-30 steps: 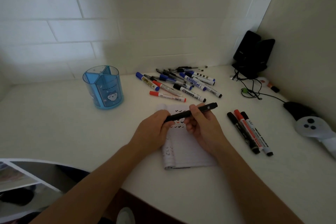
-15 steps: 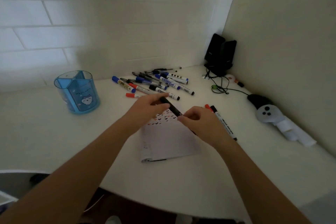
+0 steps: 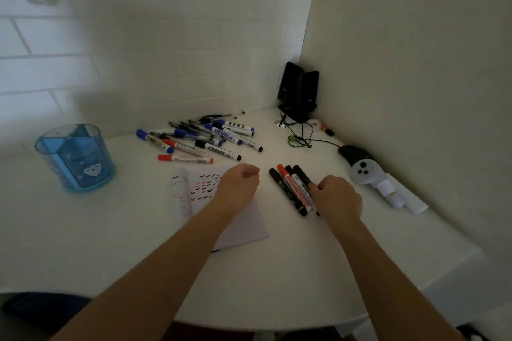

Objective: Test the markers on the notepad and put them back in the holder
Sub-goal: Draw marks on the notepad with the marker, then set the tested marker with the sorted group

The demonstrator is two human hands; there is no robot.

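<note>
A white notepad (image 3: 246,225) with rows of red, blue and black check marks lies open on the table. My left hand (image 3: 239,184) hovers over its upper right part, fingers curled into a fist with nothing visible in it. To the right lies a row of capped markers (image 3: 289,187), black and red. My right hand (image 3: 336,198) holds the lower end of a black marker (image 3: 302,176) at the right side of that row. A pile of several markers and pens (image 3: 205,138) lies behind the notepad. The blue holder (image 3: 74,159) stands far left, with no markers visible in it.
Two black speakers (image 3: 299,91) stand in the back corner with tangled cables (image 3: 299,135) in front. A black mouse (image 3: 353,152) and a white controller (image 3: 363,173) lie along the right wall. The table's curved front edge (image 3: 249,327) is near my body.
Both hands held the black marker over the notepad. My left hand let go, and my right hand carried the marker right to the row of markers. The view turned right.
</note>
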